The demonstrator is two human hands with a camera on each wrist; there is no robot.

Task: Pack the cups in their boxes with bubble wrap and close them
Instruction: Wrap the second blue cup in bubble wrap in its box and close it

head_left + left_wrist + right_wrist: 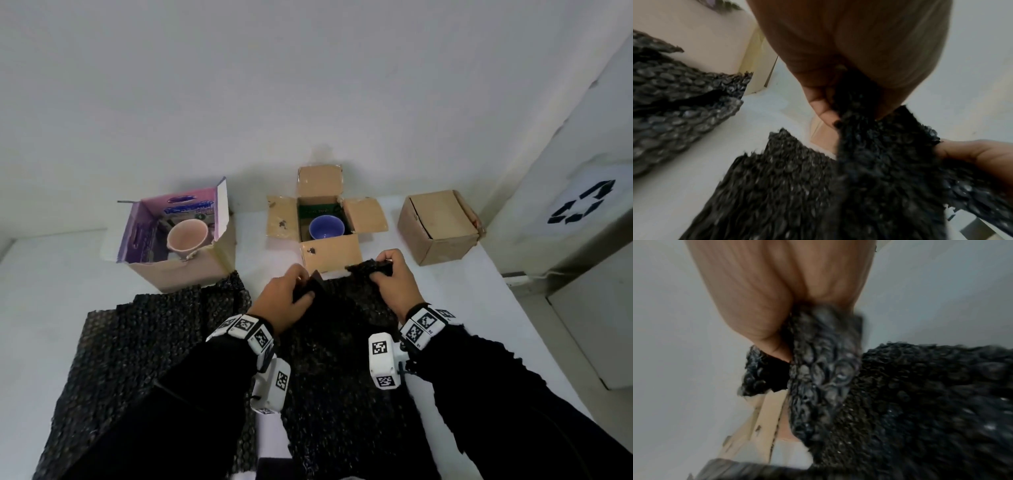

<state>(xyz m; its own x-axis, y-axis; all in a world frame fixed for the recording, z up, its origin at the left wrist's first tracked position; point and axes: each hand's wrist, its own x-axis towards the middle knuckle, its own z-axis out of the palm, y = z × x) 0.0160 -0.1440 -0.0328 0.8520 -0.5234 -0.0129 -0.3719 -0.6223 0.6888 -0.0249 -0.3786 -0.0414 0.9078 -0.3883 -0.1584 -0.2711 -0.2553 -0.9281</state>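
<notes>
A dark recycling sign (581,206) marks the white bin (596,123) at two o'clock. The print (189,207) on the purple carton (137,236) at ten o'clock is too blurred to read.

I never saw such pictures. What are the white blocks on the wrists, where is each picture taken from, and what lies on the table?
No machine: a person's bare hands. The white blocks are wrist cameras. The wide picture is from a head camera; the two close ones look along each hand. The left hand and right hand hold one black bubble wrap sheet. On the table: a purple box with a pink cup, an open carton with a blue bowl, a closed carton.
</notes>
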